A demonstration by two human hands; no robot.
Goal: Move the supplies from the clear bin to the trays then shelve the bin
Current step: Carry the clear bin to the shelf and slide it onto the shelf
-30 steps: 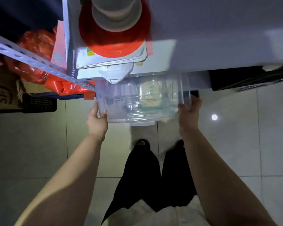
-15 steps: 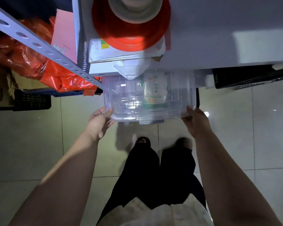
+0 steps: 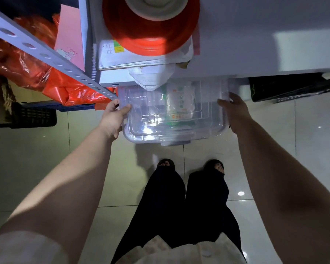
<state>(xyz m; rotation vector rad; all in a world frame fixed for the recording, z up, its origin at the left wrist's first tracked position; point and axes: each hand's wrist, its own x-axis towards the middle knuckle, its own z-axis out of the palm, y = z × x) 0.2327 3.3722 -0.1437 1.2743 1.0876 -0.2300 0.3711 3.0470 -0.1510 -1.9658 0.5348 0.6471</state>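
The clear bin (image 3: 141, 128) with its transparent lid sticks out from under a white shelf board, above the tiled floor. A white and green packet (image 3: 180, 103) shows through the lid. My left hand (image 3: 113, 118) grips the bin's left side, thumb on the lid's edge. My right hand (image 3: 235, 111) grips the right side. The bin's far part is hidden under the shelf. No trays are in sight.
On the white shelf (image 3: 255, 35) above lie a red roll of film (image 3: 151, 31), stacked papers and a white mask (image 3: 151, 79). A perforated metal upright (image 3: 46, 54) runs diagonally at left, with orange plastic bags (image 3: 27, 63) behind it. A black crate (image 3: 32, 115) stands at left; my feet are below.
The bin has slid out from under the shelf towards me, so more of its lid shows. Both hands shifted along its sides, and the view moved closer to the shelf.
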